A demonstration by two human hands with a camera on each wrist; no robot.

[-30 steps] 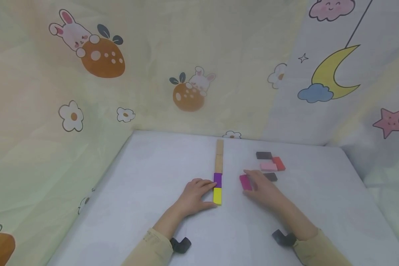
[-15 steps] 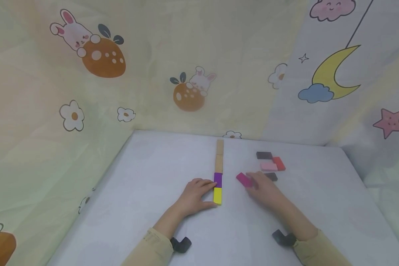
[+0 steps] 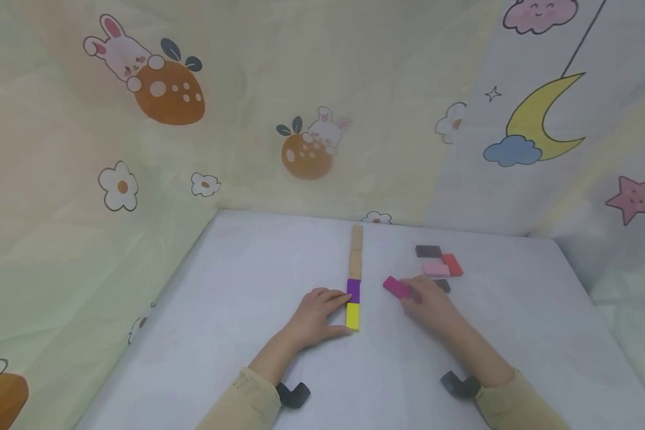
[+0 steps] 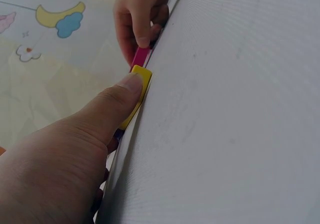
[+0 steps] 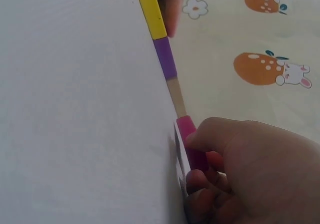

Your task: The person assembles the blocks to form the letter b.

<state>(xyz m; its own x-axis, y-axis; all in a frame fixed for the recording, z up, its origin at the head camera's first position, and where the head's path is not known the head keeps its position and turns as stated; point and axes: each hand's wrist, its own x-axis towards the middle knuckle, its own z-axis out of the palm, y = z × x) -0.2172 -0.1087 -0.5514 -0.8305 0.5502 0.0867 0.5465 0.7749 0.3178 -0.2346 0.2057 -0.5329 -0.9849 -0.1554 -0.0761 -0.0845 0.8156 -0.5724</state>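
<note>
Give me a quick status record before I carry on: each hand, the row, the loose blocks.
Left hand: thumb touching the yellow block, a fingertip at the purple block
Right hand: pinching the magenta block
Row, near to far: yellow block, purple block, nearer wooden block, farther wooden block
Magenta block: right of the row, apart from it, set at an angle
Loose group, right side: farther dark block, red block, light pink block, nearer dark block partly hidden by the right hand
</note>
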